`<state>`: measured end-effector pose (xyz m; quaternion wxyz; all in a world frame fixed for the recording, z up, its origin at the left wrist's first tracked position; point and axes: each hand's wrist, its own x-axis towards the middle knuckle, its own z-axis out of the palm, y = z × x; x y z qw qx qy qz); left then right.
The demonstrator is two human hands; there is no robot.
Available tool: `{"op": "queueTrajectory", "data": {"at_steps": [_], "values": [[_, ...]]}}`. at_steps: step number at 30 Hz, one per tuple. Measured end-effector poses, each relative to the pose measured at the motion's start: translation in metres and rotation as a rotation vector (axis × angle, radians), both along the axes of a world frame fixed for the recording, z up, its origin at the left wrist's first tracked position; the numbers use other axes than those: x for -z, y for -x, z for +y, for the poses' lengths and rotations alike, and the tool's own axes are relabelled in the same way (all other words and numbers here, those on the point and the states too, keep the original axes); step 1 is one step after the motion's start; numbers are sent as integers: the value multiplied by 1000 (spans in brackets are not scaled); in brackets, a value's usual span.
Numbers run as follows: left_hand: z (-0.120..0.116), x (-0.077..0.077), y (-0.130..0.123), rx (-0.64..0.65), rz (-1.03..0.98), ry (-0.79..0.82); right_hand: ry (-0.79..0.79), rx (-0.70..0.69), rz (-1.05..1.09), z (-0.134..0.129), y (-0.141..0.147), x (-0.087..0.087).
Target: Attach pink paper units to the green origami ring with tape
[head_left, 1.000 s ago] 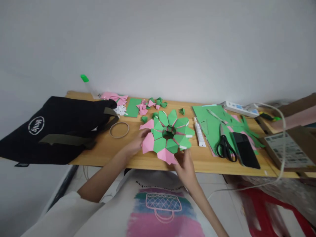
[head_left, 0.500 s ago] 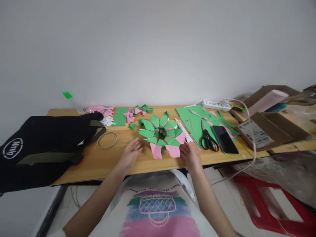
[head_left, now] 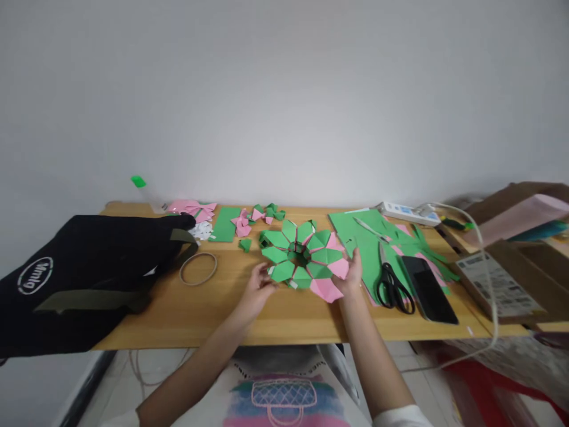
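A flower-shaped ring of folded green and pink paper (head_left: 326,255) is between my two hands near the middle of the wooden table. At its lower left edge, my left hand (head_left: 260,286) grips the paper between thumb and fingers. My right hand (head_left: 352,274) holds the right side by the pink petals, its fingers partly hidden under the paper. Pink petals show at the right and lower right of the ring; the other petals are mostly green. Small folded green and pink pieces (head_left: 242,224) lie behind it to the left.
A black bag (head_left: 106,267) and a round hoop (head_left: 181,270) lie left on the table (head_left: 186,320). Black scissors (head_left: 393,289), a phone (head_left: 429,289) and green sheets (head_left: 368,261) are at right. Farther right are a power strip (head_left: 409,213), cable and cardboard box (head_left: 515,281).
The paper ring has turned, its pink petals shifting toward the right. My left hand has closed on its edge, and my right hand has moved up along its right side. The camera view has shifted.
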<state>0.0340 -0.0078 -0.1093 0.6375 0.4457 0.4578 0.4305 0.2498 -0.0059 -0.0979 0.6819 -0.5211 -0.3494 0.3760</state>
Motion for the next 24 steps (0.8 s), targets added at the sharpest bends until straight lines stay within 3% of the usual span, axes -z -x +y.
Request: {"op": "queueTrajectory", "data": {"at_steps": [3, 8, 13, 16, 19, 21, 23, 24], "values": [[0, 4, 2, 36, 18, 47, 89, -20, 129, 5, -1, 7], [-4, -5, 6, 99, 66, 26, 217, -1, 276, 1, -7, 13], [17, -18, 38, 29, 286, -128, 246, -55, 209, -14, -19, 18], [34, -26, 64, -60, 479, -257, 326, 91, 194, -34, -11, 23], [41, -31, 74, -52, 578, -368, 349, 233, 161, -53, 5, 20], [39, -37, 69, -25, 593, -459, 274, 384, 55, -60, 12, 8], [39, -50, 59, 7, 608, -611, 91, 599, -213, -60, 11, -13], [41, -58, 52, 51, 640, -734, 0, 606, -374, -58, 9, -26]]}}
